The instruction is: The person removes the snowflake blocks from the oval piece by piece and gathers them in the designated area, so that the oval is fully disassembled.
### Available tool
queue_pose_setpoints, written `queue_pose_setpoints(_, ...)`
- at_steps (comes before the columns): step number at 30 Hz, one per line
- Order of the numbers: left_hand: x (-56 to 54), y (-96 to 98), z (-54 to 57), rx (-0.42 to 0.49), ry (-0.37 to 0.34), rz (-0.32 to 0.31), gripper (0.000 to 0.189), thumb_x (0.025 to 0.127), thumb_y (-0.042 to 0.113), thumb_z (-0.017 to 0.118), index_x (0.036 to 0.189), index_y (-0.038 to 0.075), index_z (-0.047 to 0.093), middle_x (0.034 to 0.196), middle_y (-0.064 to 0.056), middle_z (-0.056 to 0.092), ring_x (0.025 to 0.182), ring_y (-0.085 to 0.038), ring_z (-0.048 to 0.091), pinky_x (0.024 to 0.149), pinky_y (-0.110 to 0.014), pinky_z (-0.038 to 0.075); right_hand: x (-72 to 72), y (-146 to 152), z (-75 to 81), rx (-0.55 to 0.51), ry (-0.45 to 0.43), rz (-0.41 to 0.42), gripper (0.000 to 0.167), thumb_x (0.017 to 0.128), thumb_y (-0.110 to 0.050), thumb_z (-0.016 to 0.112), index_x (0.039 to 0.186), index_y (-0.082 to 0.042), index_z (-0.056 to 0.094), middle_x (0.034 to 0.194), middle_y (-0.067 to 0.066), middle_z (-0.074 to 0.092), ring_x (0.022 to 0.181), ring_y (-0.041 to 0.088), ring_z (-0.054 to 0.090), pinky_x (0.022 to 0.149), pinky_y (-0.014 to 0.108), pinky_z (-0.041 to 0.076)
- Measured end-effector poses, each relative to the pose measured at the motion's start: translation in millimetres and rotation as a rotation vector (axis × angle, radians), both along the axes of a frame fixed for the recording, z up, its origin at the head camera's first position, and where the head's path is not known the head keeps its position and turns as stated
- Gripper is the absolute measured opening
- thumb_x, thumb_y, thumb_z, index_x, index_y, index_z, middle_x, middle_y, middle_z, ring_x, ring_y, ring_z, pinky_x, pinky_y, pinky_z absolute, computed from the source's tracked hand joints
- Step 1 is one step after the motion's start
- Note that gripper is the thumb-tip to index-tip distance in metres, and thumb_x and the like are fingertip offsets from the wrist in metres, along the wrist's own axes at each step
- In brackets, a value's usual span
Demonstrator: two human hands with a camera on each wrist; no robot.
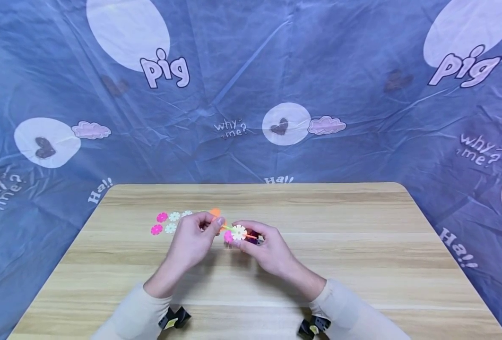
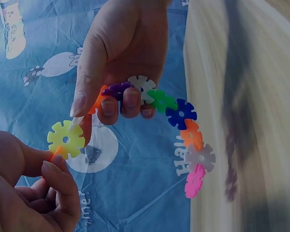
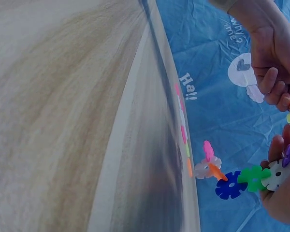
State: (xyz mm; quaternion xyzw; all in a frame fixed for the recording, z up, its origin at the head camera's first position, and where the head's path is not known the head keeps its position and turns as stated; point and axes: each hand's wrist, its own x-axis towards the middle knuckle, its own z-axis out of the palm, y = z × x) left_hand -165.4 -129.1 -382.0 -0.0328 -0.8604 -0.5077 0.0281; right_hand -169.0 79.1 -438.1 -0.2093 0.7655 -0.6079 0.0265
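Observation:
In the head view, my left hand (image 1: 193,238) pinches an orange snowflake disc (image 1: 215,213). In the left wrist view, this disc's edge meets the rim of a yellow snowflake disc (image 2: 66,139); how far they interlock is unclear. My right hand (image 1: 270,246) holds a chain of notched plastic discs between thumb and fingers. Purple (image 2: 117,91), white (image 2: 141,87) and green (image 2: 163,101) discs sit at its fingers. Past them hang blue (image 2: 181,114), orange (image 2: 191,135), pale grey (image 2: 200,158) and pink (image 2: 195,181) discs. My right fingers partly cover the chain's upper end.
Loose discs lie on the wooden table (image 1: 361,255) left of my left hand, among them pink (image 1: 162,217) and white (image 1: 174,216) ones; that hand hides part of the group. A blue printed cloth (image 1: 234,156) hangs behind the table.

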Motion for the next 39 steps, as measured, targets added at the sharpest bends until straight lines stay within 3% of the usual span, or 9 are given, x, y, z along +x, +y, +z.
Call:
queue_pose_setpoints(6, 0.4, 0.3, 1.2, -0.1, 0.0, -0.004, 0.018, 0.105, 0.015, 0.07, 0.089, 0.006, 0.074, 0.072, -0.002, 0.06, 0.064, -0.014, 0.05, 0.056, -0.025, 0.041, 0.7, -1.2, 0.0, 0.006, 0.027, 0.011, 0.041, 0.095, -0.017, 0.083, 0.134, -0.007, 0.074, 0.124, 0.015, 0.077, 0.104, 0.013, 0.071, 0.09, 0.025, 0.061)
queue_pose_setpoints(12, 0.2, 0.6, -1.9, -0.223, 0.076, -0.004, 0.017, 0.105, 0.014, 0.069, 0.089, 0.008, 0.072, 0.07, -0.001, 0.058, 0.065, -0.015, 0.051, 0.059, -0.028, 0.042, 1.3, -2.4, 0.5, 0.013, 0.054, 0.014, 0.039, 0.096, -0.017, 0.082, 0.133, -0.009, 0.075, 0.122, 0.013, 0.077, 0.103, 0.01, 0.07, 0.089, 0.025, 0.061)
queue_pose_setpoints(16, -0.2, 0.5, -3.1, -0.253, 0.097, -0.013, 0.017, 0.105, 0.014, 0.068, 0.089, 0.009, 0.069, 0.07, -0.002, 0.056, 0.066, -0.015, 0.051, 0.062, -0.03, 0.043, 0.9, -2.6, 0.7, 0.018, 0.058, 0.006, 0.039, 0.096, -0.018, 0.082, 0.133, -0.008, 0.075, 0.119, 0.013, 0.077, 0.101, 0.009, 0.069, 0.088, 0.024, 0.061)
queue_pose_setpoints(27, -3.9, -7.2, -2.0, -0.124, -0.03, -0.094, 0.02, 0.11, 0.015, 0.061, 0.093, 0.006, 0.065, 0.073, -0.002, 0.049, 0.066, -0.017, 0.047, 0.06, -0.028, 0.041, -0.8, -0.3, 0.0, 0.038, 0.014, 0.021, 0.044, 0.097, -0.02, 0.082, 0.138, -0.008, 0.073, 0.127, 0.015, 0.076, 0.105, 0.016, 0.071, 0.089, 0.025, 0.062)
queue_pose_setpoints(33, -10.5, -17.3, -5.4, 0.002, -0.031, -0.102, 0.024, 0.11, 0.013, 0.06, 0.088, 0.004, 0.064, 0.07, -0.002, 0.051, 0.063, -0.014, 0.048, 0.058, -0.026, 0.042, -2.1, 0.9, -0.3, 0.047, 0.008, 0.012, 0.045, 0.098, -0.023, 0.08, 0.141, -0.012, 0.071, 0.134, 0.014, 0.075, 0.112, 0.022, 0.072, 0.092, 0.025, 0.061)
queue_pose_setpoints(39, -13.7, -23.2, -6.9, 0.005, 0.007, -0.114, 0.025, 0.11, 0.013, 0.06, 0.091, 0.0, 0.066, 0.076, -0.005, 0.055, 0.067, -0.014, 0.048, 0.061, -0.026, 0.043, -2.6, 1.2, -0.5, 0.04, 0.008, 0.012, 0.046, 0.099, -0.024, 0.08, 0.142, -0.011, 0.07, 0.137, 0.013, 0.074, 0.117, 0.022, 0.071, 0.098, 0.024, 0.059)
